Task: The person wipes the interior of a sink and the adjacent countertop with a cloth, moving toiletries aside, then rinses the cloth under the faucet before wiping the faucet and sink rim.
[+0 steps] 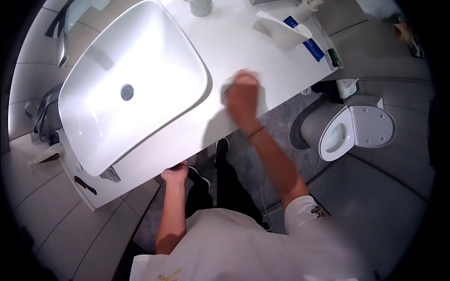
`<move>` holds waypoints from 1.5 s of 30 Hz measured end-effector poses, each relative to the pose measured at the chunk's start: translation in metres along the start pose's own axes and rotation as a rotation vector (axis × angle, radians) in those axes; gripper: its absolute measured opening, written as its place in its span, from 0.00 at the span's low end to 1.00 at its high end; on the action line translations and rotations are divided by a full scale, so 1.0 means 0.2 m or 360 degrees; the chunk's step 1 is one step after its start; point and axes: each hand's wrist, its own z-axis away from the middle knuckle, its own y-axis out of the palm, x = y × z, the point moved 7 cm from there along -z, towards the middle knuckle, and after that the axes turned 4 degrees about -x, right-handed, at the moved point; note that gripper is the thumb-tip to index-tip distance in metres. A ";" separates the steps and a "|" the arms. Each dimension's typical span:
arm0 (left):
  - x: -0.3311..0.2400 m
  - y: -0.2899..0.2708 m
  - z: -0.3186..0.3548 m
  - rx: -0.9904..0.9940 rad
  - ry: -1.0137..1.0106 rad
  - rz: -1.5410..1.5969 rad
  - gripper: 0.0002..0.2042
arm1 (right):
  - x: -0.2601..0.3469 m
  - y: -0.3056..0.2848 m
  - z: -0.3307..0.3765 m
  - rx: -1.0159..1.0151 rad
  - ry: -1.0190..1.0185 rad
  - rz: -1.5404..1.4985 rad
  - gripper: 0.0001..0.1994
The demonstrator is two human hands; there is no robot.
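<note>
- The right hand [242,96] lies on the white tabletop [262,61], just right of the sink [140,79]; it is blurred, and something pale shows around it that may be a cloth, so I cannot tell how far its fingers are closed or what they hold
- A dark band sits on the right wrist
- The left hand [175,174] is at the near edge of the tabletop, its fingers curled over the rim, gripping the edge and nothing else
- The sink is a wide white basin with a round metal drain [127,92] in its middle, filling the left part of the tabletop
- At the far end of the tabletop stand a white container [200,7] and a white box with blue tubes [313,47] beside it
- A toilet [349,131] with its lid up stands on the grey floor to the right, well apart from the hands
- A soap pump [44,159] hangs low on the left beside the tabletop
</note>
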 end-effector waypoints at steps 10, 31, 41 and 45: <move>0.12 0.27 0.04 -0.0240 -0.0429 -0.4873 0.21 | -0.31 -0.11 -0.30 -0.0641 -0.0702 0.0223 0.25; 0.14 0.26 0.08 -0.0023 -0.1522 -0.4871 0.18 | 0.11 0.03 -0.79 -0.0888 -0.0174 0.0328 0.25; 0.15 0.35 0.11 -0.0205 -0.0910 -0.4770 0.19 | 0.16 -0.02 -0.84 -0.0345 -0.0849 0.0143 0.27; 0.08 0.33 0.13 -0.0488 -0.1119 -0.4691 0.19 | 0.21 0.02 -0.64 -0.0073 -0.1218 0.0131 0.26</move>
